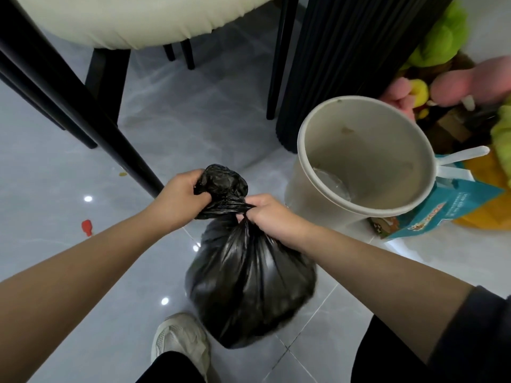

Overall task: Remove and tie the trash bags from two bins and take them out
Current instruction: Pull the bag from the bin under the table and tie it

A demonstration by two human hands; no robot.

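A full black trash bag [249, 286] rests on the grey tiled floor in front of me, its neck gathered and twisted. My left hand [181, 199] grips the bunched top of the bag, which sticks up above my fingers. My right hand [269, 217] pinches the twisted neck just to the right, touching the left hand's hold. A round beige bin [307, 142] stands to the right with no bag in it; some residue lies at its bottom.
A black table leg [91, 123] slants down to my left hand. A cream chair seat [124, 20] is above. A black ribbed column [340, 56] stands behind the bin. Plush toys [442, 34] and a teal paper bag [448, 208] crowd the right. My shoe [179, 341] is beside the bag.
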